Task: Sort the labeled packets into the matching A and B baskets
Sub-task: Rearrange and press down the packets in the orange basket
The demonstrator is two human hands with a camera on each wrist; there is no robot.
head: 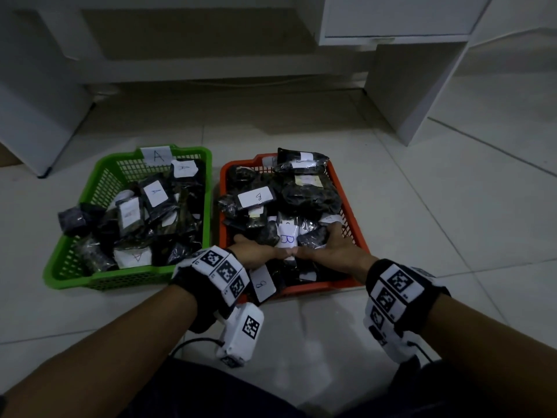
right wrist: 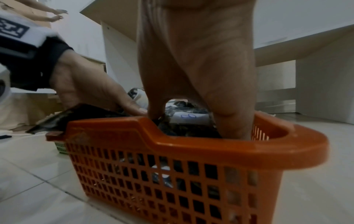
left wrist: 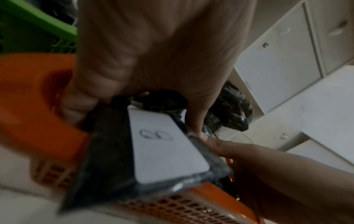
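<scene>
Two baskets stand side by side on the floor, a green one [head: 126, 280] tagged A and an orange one [head: 351, 218] [right wrist: 191, 144], both piled with dark packets bearing white A or B labels. Both my hands are inside the near end of the orange basket. My left hand [head: 256, 251] [left wrist: 153, 53] [right wrist: 86, 87] and my right hand [head: 328, 248] [right wrist: 201, 60] rest on the pile with fairly straight fingers, thumbs touching. Between them lies a B-labeled packet [head: 286, 239]. Another B-labeled packet [head: 265, 286] [left wrist: 168, 148] hangs over the near rim under my left wrist.
One packet [head: 301, 159] lies across the orange basket's far rim, and another [head: 72, 220] overhangs the green basket's left rim. White cabinets and a desk leg [head: 422, 101] stand behind the baskets. Tiled floor [head: 452, 206] surrounds them.
</scene>
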